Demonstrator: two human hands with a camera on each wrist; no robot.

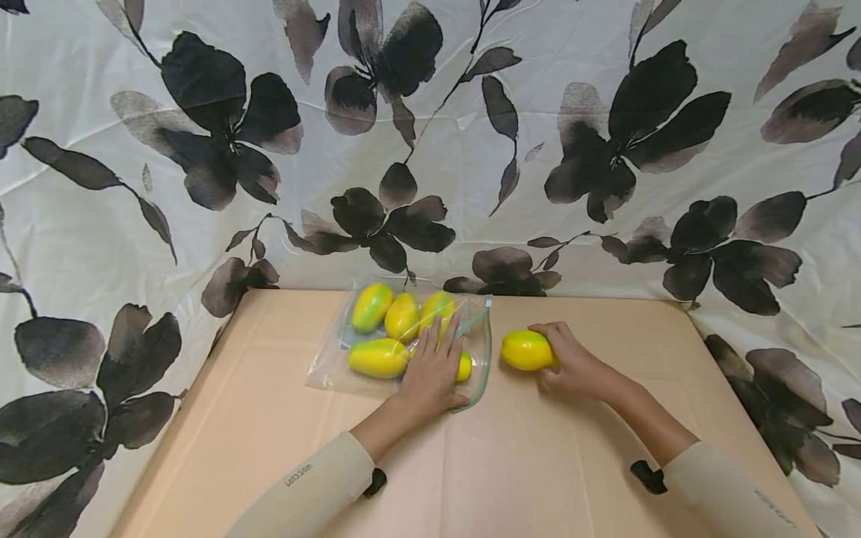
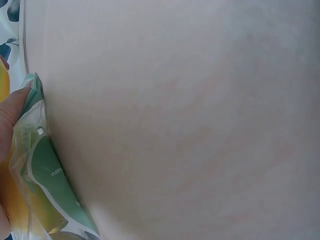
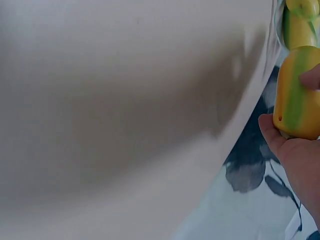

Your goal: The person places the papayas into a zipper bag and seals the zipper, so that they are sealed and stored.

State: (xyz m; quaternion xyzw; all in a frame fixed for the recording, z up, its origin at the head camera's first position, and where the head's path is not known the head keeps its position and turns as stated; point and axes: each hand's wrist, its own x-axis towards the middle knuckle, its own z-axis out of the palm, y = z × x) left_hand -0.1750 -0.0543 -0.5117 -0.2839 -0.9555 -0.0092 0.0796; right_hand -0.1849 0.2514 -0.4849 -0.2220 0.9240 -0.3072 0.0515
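A clear zip bag (image 1: 331, 368) with a green edge lies on the cardboard surface, holding several yellow-green mangoes (image 1: 378, 359). Across its right part rests my left hand (image 1: 430, 373), fingers extended over the plastic and the fruit inside. The left wrist view shows the thumb (image 2: 14, 107) against the bag's green edge (image 2: 36, 92). To the right of the bag, my right hand (image 1: 575, 362) grips another mango (image 1: 527, 350) from its right end. In the right wrist view this mango (image 3: 291, 107) is orange-yellow with a green stripe, fingers and thumb around it.
The tan cardboard surface (image 1: 403, 493) has a fold line down its middle. Behind it and at both sides hangs white cloth (image 1: 511, 224) with dark flower prints. A black strap piece (image 1: 649, 477) sits at the right sleeve's cuff.
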